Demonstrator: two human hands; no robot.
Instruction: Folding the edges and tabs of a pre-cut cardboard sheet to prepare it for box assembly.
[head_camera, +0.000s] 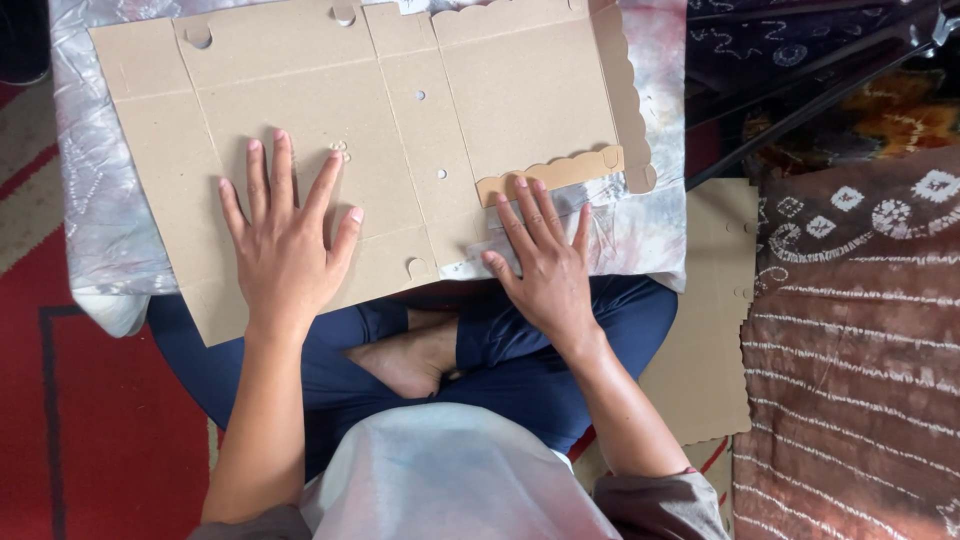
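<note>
A flat cardboard box blank (400, 120) lies on a tie-dyed cloth (640, 225) over a low worktop, its near edge reaching over the person's crossed legs. The left hand (285, 250) lies flat on the blank with fingers spread, grip released and holding nothing. The right hand (548, 265), also flat and released, presses the blank's near right corner, its fingertips (520, 185) at, perhaps touching, a scalloped flap (550, 172) folded up along the edge; another cardboard sheet (705, 330) lies on the floor to the right.
</note>
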